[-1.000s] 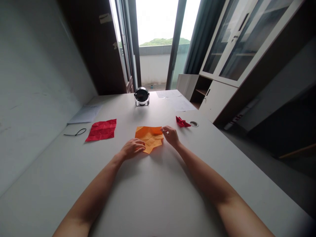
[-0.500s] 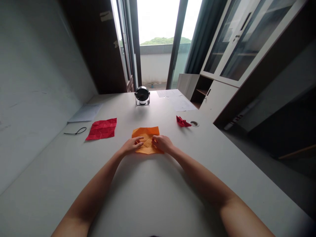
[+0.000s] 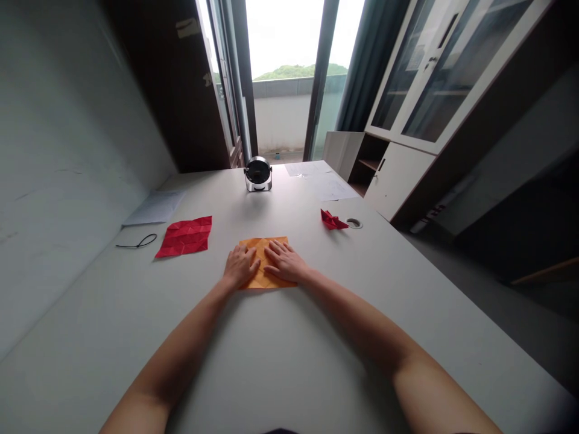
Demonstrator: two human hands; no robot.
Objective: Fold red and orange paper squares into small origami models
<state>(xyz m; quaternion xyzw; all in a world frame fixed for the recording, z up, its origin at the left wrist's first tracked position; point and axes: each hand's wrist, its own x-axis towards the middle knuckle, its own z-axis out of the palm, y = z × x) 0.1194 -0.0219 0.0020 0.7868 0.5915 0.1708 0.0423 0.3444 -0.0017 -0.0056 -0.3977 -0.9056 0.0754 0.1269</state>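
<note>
A creased orange paper sheet (image 3: 261, 278) lies on the white table (image 3: 280, 355) in front of me. My left hand (image 3: 240, 264) rests flat on the left part of the sheet, fingers apart. On its right part lies my right hand (image 3: 284, 260), palm down with the fingers spread. To the left is a creased red paper sheet (image 3: 185, 236). A folded red paper shape with pointed ends (image 3: 333, 220) sits to the right, beside a round grommet (image 3: 354, 223).
A round black device on a silver stand (image 3: 258, 173) is toward the far edge. White papers lie at the back right (image 3: 337, 188) and back left (image 3: 154, 208). A black cable tie (image 3: 138, 242) lies near the left wall.
Both hands have gone from curled fingers over the orange sheet to lying flat and spread on it. The orange sheet lies flatter. The view has shifted slightly.
</note>
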